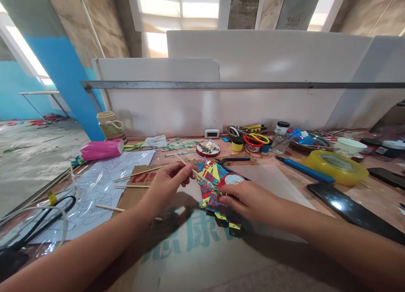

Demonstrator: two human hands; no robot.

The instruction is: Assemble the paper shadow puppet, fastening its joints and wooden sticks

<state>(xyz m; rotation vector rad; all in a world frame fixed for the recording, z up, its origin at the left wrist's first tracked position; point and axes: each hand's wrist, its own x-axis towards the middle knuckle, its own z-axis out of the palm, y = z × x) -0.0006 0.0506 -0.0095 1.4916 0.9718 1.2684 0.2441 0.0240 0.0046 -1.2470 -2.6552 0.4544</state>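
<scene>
My left hand (pixel 167 183) pinches a thin wooden stick (pixel 198 176) near its upper end, holding it slantwise over a colourful patterned paper piece (pixel 211 179). My right hand (pixel 249 201) is closed on the right edge of that paper piece and the lower tip of the stick, holding it just above a sheet of brown cardboard (pixel 196 250) with teal print. Several more sticks (pixel 133 175) lie on the cardboard to the left.
A pink pack (pixel 101 149), scissors (pixel 257 138), small jars (pixel 280 140), a blue pen (pixel 305 170), a yellow tape roll (pixel 337 166) and two dark phones (pixel 351 210) crowd the table. Black scissors (pixel 41 220) lie on plastic-covered paper at left. White boards wall the back.
</scene>
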